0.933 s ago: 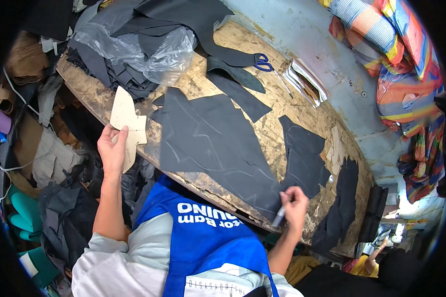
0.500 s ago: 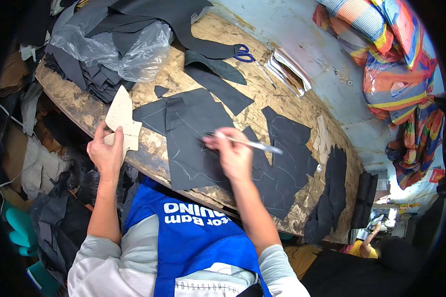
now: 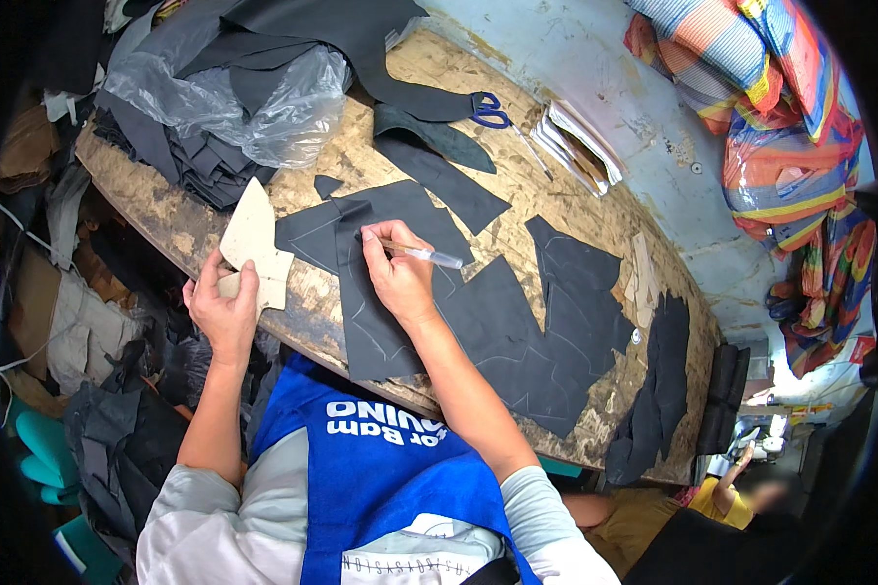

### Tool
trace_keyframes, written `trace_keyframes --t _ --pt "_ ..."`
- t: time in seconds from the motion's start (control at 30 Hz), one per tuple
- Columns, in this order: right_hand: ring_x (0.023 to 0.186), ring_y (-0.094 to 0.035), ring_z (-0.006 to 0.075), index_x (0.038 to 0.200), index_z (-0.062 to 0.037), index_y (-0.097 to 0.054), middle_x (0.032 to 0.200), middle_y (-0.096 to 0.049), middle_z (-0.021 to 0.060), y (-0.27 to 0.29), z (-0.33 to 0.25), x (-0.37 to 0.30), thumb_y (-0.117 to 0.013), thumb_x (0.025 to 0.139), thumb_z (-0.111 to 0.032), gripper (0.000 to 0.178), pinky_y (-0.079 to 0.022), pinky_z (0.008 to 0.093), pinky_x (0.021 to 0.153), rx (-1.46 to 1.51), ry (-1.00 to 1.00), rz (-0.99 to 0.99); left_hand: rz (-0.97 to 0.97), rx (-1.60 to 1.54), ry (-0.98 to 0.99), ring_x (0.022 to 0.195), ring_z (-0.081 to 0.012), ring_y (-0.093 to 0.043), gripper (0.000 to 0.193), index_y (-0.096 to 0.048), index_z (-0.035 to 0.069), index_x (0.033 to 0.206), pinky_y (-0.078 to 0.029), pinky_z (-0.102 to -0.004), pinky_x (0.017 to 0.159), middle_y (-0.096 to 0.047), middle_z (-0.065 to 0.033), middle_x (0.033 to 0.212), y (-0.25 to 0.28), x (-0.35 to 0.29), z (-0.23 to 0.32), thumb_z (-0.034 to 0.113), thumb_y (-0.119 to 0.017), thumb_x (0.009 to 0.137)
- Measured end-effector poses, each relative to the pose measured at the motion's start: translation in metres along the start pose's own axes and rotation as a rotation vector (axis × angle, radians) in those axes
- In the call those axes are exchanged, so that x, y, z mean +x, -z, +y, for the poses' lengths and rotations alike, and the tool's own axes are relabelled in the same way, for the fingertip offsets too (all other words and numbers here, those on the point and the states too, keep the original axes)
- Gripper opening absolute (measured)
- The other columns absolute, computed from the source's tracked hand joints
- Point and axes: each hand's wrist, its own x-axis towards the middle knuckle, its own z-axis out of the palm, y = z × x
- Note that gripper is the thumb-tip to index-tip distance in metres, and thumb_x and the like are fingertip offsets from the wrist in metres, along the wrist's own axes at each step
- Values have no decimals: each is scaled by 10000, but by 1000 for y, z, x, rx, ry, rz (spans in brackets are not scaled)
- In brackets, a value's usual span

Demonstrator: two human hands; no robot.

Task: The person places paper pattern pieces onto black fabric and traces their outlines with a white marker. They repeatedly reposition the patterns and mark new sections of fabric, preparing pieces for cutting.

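Note:
My left hand (image 3: 224, 310) pinches a cream card pattern piece (image 3: 251, 226) between thumb and fingers at the near left edge of the table. In my right hand (image 3: 400, 278) is a pen (image 3: 433, 255), its clear barrel end pointing right. The hand lies on a black sheet of leather-like material (image 3: 385, 346), near the sheet's upper left part. Thin pale outlines run across this sheet and across another black piece (image 3: 580, 312) to its right. The pen's tip is hard to make out against the fingers.
Blue-handled scissors (image 3: 491, 110) lie at the far side beside folded papers (image 3: 580, 146). Black material under a clear plastic bag (image 3: 302, 102) is heaped at the far left. Dark scraps (image 3: 658, 370) sit at the right end of the worn wooden table (image 3: 458, 63). Another person (image 3: 727, 497) is at lower right.
My right hand has moved left with the pen, from the sheet's middle to its upper left part. My left hand keeps its grip on the pattern piece, nearly still.

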Motion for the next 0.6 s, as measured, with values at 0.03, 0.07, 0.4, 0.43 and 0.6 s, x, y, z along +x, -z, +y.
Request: trace_keyframes --t 0.03,0.07,0.4,0.43,0.6 --pt "670 -609 108 823 26 -609 711 -650 65 0 0 0 -617 875 -105 141 -475 248 605 23 -11 -10 1 -21 0 696 -194 -601 396 -617 42 1100 -308 -442 987 -614 -32 711 0 0 -1 244 -700 770" --pt "669 -607 103 818 25 -609 709 -650 62 -1 1 0 -617 872 -102 138 -473 245 603 47 -18 6 -4 -10 6 694 -200 -599 399 -616 42 1103 -304 -448 991 -612 -35 715 -1 0 -1 245 -701 770" --pt "815 -648 152 1081 10 -560 876 -668 100 29 -30 -12 -542 954 -214 258 -531 273 728 508 -352 -155 -48 -758 201 852 -105 -582 279 -504 -75 1159 -450 -242 798 -641 -77 901 20 -12 42 72 -552 927" --pt "892 -639 170 1148 11 -534 992 -652 117 32 -39 -19 -579 932 -168 284 -523 283 793 664 -424 -179 -74 -940 213 877 -114 -586 286 -478 -61 1188 -447 -249 822 -638 -86 949 21 -17 52 62 -533 936" --pt "962 -594 118 1176 14 -522 1056 -627 71 37 -66 -52 -667 846 -31 364 -482 271 876 682 -354 -294 -284 -1130 248 937 -109 -570 221 -462 -8 1161 -433 -247 855 -609 -87 1056 3 -39 87 42 -497 949"
